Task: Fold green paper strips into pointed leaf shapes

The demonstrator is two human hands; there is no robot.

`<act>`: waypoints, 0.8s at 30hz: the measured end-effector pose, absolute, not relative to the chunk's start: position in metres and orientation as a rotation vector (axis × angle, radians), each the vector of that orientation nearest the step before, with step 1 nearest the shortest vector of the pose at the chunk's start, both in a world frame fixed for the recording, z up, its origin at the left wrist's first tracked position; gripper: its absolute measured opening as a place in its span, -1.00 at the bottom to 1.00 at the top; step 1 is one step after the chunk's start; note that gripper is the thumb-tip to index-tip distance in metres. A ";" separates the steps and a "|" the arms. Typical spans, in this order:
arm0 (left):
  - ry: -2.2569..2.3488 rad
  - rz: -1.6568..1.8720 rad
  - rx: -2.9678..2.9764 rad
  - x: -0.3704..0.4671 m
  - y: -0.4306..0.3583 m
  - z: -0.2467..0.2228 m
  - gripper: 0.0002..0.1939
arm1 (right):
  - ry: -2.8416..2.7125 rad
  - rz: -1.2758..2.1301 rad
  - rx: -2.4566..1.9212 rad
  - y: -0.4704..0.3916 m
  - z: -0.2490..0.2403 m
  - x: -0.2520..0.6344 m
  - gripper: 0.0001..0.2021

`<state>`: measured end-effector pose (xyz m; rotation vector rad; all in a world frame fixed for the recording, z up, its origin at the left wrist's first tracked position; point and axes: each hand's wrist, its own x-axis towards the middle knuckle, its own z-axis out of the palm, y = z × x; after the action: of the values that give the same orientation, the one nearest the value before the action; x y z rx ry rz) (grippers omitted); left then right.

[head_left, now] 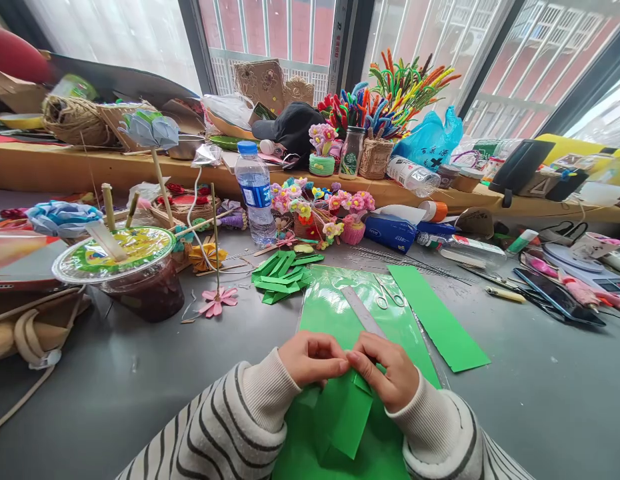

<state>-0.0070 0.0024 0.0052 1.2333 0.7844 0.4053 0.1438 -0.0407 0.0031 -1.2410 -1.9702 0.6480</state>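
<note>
Both my hands pinch the upper end of a folded green paper strip [346, 415], thumbs almost touching. My left hand [313, 358] grips it from the left with thumb and forefinger. On the other side my right hand [389, 370] presses its thumb over a fold at the top edge. The strip hangs toward me above a green sheet in a clear sleeve [325, 300]. On that sleeve, beyond my hands, lie a metal ruler [363, 312] and a pair of scissors [389, 293]. A pile of folded green paper strips [281, 275] sits just past the sleeve's left side.
A long green paper strip [440, 320] lies right of the sleeve. To the left stands a lidded cup of dark drink [145, 287], near a pink paper flower [219, 302]. A water bottle [255, 200] stands behind. A crowded wooden shelf [200, 173] runs below the windows.
</note>
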 end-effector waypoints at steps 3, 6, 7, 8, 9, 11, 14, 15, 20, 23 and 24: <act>0.774 0.415 1.208 -0.007 0.003 0.005 -0.75 | -1.957 0.642 -1.243 -0.041 0.004 0.145 -0.76; 0.766 0.406 1.203 -0.008 0.003 0.005 -0.76 | -1.956 0.641 -1.241 -0.040 0.005 0.146 -0.76; 0.767 0.403 1.204 -0.008 0.003 0.005 -0.76 | -1.959 0.644 -1.241 -0.039 0.004 0.146 -0.76; 0.769 0.400 1.204 -0.008 0.003 0.004 -0.76 | -1.959 0.648 -1.245 -0.038 0.004 0.147 -0.76; 0.769 0.399 1.203 -0.008 0.003 0.004 -0.76 | -1.956 0.650 -1.252 -0.038 0.004 0.147 -0.76; 0.770 0.399 1.204 -0.008 0.002 0.004 -0.76 | -1.949 0.662 -1.273 -0.037 0.003 0.148 -0.75; 0.783 0.410 1.206 -0.007 0.002 0.004 -0.76 | -1.954 0.681 -1.280 -0.037 0.002 0.149 -0.74; 0.793 0.416 1.199 -0.007 0.002 0.004 -0.76 | -1.954 0.681 -1.280 -0.037 0.002 0.149 -0.74; 0.827 0.426 1.172 -0.007 0.003 0.005 -0.74 | -1.948 0.665 -1.296 -0.036 0.001 0.152 -0.73; 0.837 0.438 1.170 -0.008 0.002 0.003 -0.74 | -1.950 0.659 -1.302 -0.036 0.002 0.152 -0.74; 0.841 0.441 1.169 -0.008 0.002 0.003 -0.73 | -1.944 0.654 -1.309 -0.036 0.002 0.152 -0.74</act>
<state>-0.0078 0.0020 0.0025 1.1685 0.8405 0.4408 0.1522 -0.0357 0.0024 -1.3094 -1.9444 0.6542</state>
